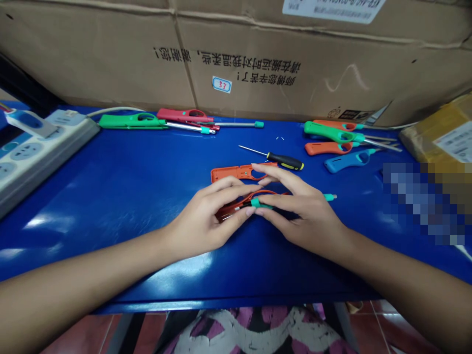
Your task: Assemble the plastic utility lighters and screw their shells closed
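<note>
1. Evidently, the work in hand was at the insides of an opened lighter: the left hand (206,211) gripped the orange casing (225,214) between thumb and curved fingers, above the blue desk (110,187).
2. The right hand (317,211) had its fingers bent, with a fingertip at the teal part (255,202) in that casing; whether it pinched the piece or merely touched it, I could not tell, as the fingers covered much of it.
3. The loose casing half (224,175) lay at twelve o'clock, just beyond the fingers, and was not joined to the held one. The screwdriver (285,161) rested at one o'clock, its tip towards eleven.
4. In my judgement, any further move there called for light fingertip pressure on the teal part while the left hand kept the casing steady.
5. A green lighter (125,121) lay at ten o'clock and a blue lighter (346,161) at two, both well apart from the hands.
</note>
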Demonstrator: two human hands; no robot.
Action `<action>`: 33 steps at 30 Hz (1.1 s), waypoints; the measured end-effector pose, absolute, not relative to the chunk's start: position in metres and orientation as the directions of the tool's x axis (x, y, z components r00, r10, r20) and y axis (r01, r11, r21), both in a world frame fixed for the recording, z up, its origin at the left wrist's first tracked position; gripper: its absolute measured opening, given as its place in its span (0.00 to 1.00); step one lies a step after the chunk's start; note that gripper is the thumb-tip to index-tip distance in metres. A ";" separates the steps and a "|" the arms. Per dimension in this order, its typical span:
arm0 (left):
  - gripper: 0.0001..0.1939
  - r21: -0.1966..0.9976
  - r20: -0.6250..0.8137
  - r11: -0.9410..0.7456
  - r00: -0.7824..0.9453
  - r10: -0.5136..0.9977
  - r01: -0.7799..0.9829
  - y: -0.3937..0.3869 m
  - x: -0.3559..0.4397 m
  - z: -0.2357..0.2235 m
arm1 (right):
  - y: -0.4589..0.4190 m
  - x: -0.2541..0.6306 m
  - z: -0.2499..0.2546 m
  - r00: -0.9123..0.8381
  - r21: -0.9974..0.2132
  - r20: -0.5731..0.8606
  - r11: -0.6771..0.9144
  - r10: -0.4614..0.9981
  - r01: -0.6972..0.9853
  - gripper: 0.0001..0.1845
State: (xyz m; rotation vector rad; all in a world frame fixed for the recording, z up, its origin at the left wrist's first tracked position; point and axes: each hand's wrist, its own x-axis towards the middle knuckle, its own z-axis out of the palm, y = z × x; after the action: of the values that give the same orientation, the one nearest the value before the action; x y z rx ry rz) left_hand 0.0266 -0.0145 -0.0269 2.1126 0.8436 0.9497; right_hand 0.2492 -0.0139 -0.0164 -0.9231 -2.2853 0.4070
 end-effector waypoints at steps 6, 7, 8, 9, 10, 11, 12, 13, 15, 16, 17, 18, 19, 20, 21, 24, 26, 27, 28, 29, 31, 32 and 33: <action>0.19 0.722 0.446 -0.629 0.503 0.741 0.287 -0.015 0.025 -0.028 | -0.016 0.257 -0.002 -0.511 -0.402 0.513 0.719 0.689 0.566 0.05; 0.20 0.728 0.439 -0.622 0.500 0.747 0.290 -0.015 0.024 -0.028 | -0.016 0.258 0.000 -0.485 -0.419 0.519 0.704 0.704 0.574 0.06; 0.20 0.733 0.435 -0.617 0.499 0.750 0.287 -0.014 0.023 -0.027 | -0.015 0.259 0.001 -0.465 -0.434 0.516 0.687 0.720 0.583 0.09; 0.20 0.736 0.438 -0.616 0.497 0.749 0.280 -0.014 0.023 -0.027 | -0.015 0.260 0.003 -0.455 -0.441 0.505 0.673 0.733 0.594 0.12; 0.20 0.735 0.447 -0.621 0.496 0.745 0.271 -0.014 0.022 -0.027 | -0.014 0.261 0.003 -0.457 -0.440 0.493 0.666 0.740 0.602 0.15; 0.19 0.727 0.462 -0.634 0.496 0.735 0.263 -0.014 0.022 -0.026 | -0.013 0.262 0.003 -0.470 -0.435 0.478 0.665 0.742 0.608 0.16; 0.17 0.710 0.483 -0.654 0.495 0.722 0.261 -0.014 0.022 -0.025 | -0.011 0.262 0.003 -0.485 -0.428 0.469 0.670 0.738 0.606 0.15; 0.16 0.693 0.498 -0.671 0.497 0.710 0.265 -0.014 0.022 -0.024 | -0.011 0.263 0.002 -0.498 -0.425 0.463 0.677 0.733 0.601 0.14; 0.16 0.671 0.508 -0.689 0.506 0.697 0.275 -0.014 0.022 -0.022 | -0.009 0.263 0.000 -0.510 -0.436 0.457 0.683 0.729 0.586 0.12; 0.17 0.666 0.508 -0.693 0.511 0.693 0.277 -0.014 0.022 -0.021 | -0.008 0.263 0.000 -0.509 -0.447 0.457 0.683 0.730 0.578 0.12; 0.17 0.667 0.504 -0.691 0.514 0.694 0.279 -0.015 0.022 -0.021 | -0.008 0.263 -0.001 -0.506 -0.456 0.459 0.682 0.730 0.571 0.11; 0.16 0.674 0.495 -0.683 0.515 0.700 0.281 -0.015 0.022 -0.020 | -0.008 0.262 -0.002 -0.502 -0.464 0.463 0.682 0.731 0.565 0.11; 0.16 0.685 0.483 -0.671 0.513 0.709 0.283 -0.016 0.022 -0.020 | -0.007 0.262 -0.002 -0.498 -0.469 0.465 0.681 0.732 0.562 0.11; 0.15 0.698 0.469 -0.656 0.508 0.722 0.288 -0.016 0.022 -0.020 | -0.007 0.262 -0.003 -0.496 -0.472 0.468 0.681 0.731 0.559 0.11; 0.14 0.710 0.455 -0.641 0.504 0.734 0.293 -0.017 0.022 -0.019 | -0.007 0.262 -0.003 -0.497 -0.471 0.470 0.684 0.729 0.557 0.11; 0.13 0.728 0.436 -0.620 0.500 0.748 0.293 -0.017 0.022 -0.019 | -0.007 0.262 -0.004 -0.508 -0.450 0.474 0.694 0.719 0.563 0.10; 0.12 0.726 0.440 -0.623 0.501 0.745 0.290 -0.017 0.022 -0.019 | -0.007 0.262 -0.004 -0.515 -0.431 0.478 0.701 0.712 0.568 0.10; 0.11 0.725 0.441 -0.624 0.500 0.745 0.290 -0.017 0.022 -0.019 | -0.007 0.262 -0.004 -0.515 -0.425 0.479 0.701 0.711 0.572 0.10; 0.11 0.726 0.440 -0.623 0.500 0.746 0.291 -0.017 0.022 -0.019 | -0.007 0.262 -0.005 -0.515 -0.420 0.481 0.702 0.710 0.576 0.10; 0.11 0.728 0.439 -0.622 0.501 0.746 0.288 -0.016 0.022 -0.019 | -0.008 0.262 -0.005 -0.513 -0.417 0.484 0.702 0.709 0.577 0.10; 0.12 0.737 0.435 -0.617 0.504 0.746 0.278 -0.016 0.022 -0.020 | -0.008 0.261 -0.006 -0.504 -0.420 0.495 0.703 0.708 0.574 0.09; 0.12 0.751 0.421 -0.602 0.505 0.754 0.271 -0.016 0.022 -0.021 | -0.008 0.261 -0.006 -0.494 -0.432 0.500 0.699 0.711 0.570 0.08; 0.13 0.775 0.401 -0.577 0.505 0.765 0.258 -0.016 0.022 -0.021 | -0.008 0.261 -0.007 -0.479 -0.453 0.500 0.689 0.722 0.565 0.08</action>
State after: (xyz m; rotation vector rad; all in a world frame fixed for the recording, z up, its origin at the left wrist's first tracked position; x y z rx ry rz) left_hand 0.0218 -0.0163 -0.0210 2.0948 0.8339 0.9981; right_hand 0.2607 -0.0083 -0.0068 -0.9808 -2.2150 0.2959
